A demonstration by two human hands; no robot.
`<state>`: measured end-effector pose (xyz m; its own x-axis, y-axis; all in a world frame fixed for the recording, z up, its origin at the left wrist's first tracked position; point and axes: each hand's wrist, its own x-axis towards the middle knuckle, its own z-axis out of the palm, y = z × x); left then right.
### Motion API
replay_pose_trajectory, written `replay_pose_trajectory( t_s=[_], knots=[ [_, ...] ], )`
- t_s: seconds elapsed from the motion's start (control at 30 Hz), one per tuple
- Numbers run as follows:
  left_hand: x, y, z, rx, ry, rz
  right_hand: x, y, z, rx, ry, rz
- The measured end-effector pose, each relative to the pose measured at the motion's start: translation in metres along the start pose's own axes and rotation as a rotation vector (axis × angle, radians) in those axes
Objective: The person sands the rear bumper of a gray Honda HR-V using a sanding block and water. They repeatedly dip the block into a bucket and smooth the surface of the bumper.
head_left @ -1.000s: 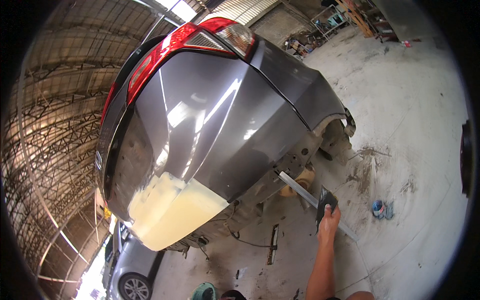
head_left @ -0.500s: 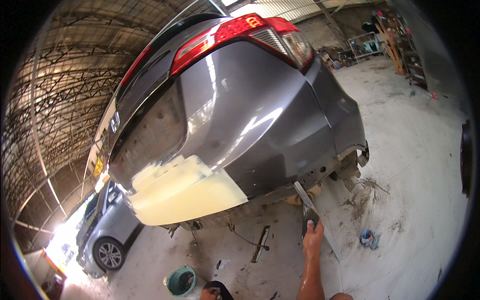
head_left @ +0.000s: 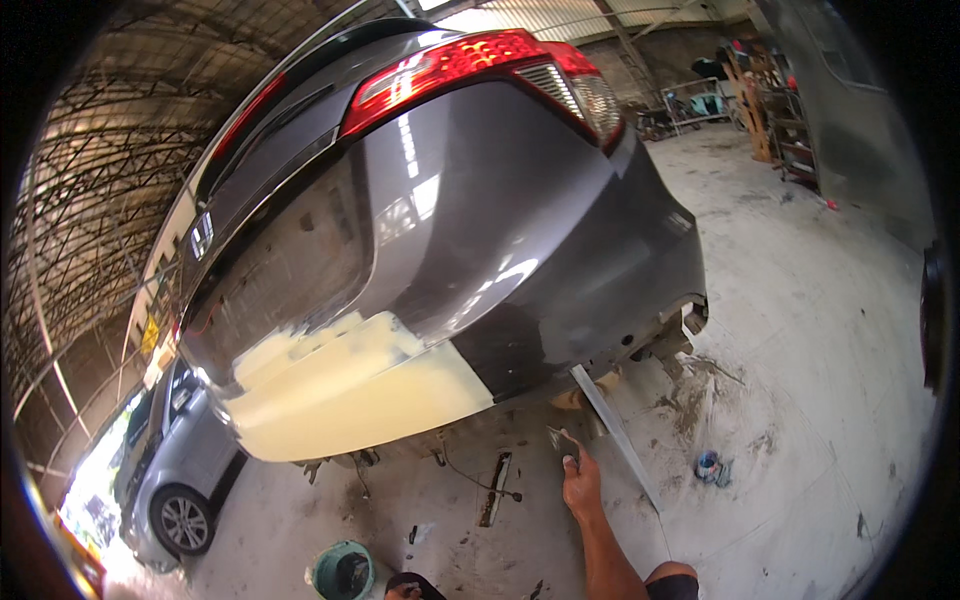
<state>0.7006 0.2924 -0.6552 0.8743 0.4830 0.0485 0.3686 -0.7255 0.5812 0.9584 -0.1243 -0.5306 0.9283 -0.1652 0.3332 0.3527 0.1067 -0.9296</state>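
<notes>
Scraper [head_left: 560, 440] sits in the right hand [head_left: 582, 482], fingers closed round its handle, blade end pointing up toward the underside of the grey car's bumper [head_left: 560, 300]. Over the last second the view has swung: the car now fills more of the picture and the pale filler patch [head_left: 350, 395] lies further toward the middle, while the hand has come in from the right, away from the metal strip [head_left: 615, 435] it was beside, and now sits under the bumper's lower edge. My reading is that the person is closing in on the patch, though the tool is not touching it yet; the patch is up and to the left of the hand, near but apart. The strip leans from the bumper's corner down to the floor, just to the right of the hand. A small can [head_left: 708, 466] stands on the concrete further right. A green bucket [head_left: 342, 570] is at the lower edge. Beside it something that may be the left hand [head_left: 400, 590] barely shows; I cannot tell whether it is open or closed.
</notes>
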Motion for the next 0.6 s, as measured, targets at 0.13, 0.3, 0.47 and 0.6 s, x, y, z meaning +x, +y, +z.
replay_pose_trajectory(
  t_s=[0.13,0.3,0.47,0.6],
  knots=[
    [-0.001,0.014,-0.002,0.025,-0.064,-0.101,0.004,0.003,-0.008,-0.045,-0.016,0.063],
    [-0.006,-0.004,-0.011,0.062,-0.045,-0.049,0.006,0.015,-0.008,0.071,0.007,0.054],
    [-0.008,-0.038,-0.040,0.243,-0.098,-0.086,0.015,0.023,-0.009,0.100,-0.025,0.091],
    [-0.029,-0.026,-0.046,0.046,-0.027,0.166,0.026,0.026,-0.023,0.136,-0.030,0.213]
  ],
)
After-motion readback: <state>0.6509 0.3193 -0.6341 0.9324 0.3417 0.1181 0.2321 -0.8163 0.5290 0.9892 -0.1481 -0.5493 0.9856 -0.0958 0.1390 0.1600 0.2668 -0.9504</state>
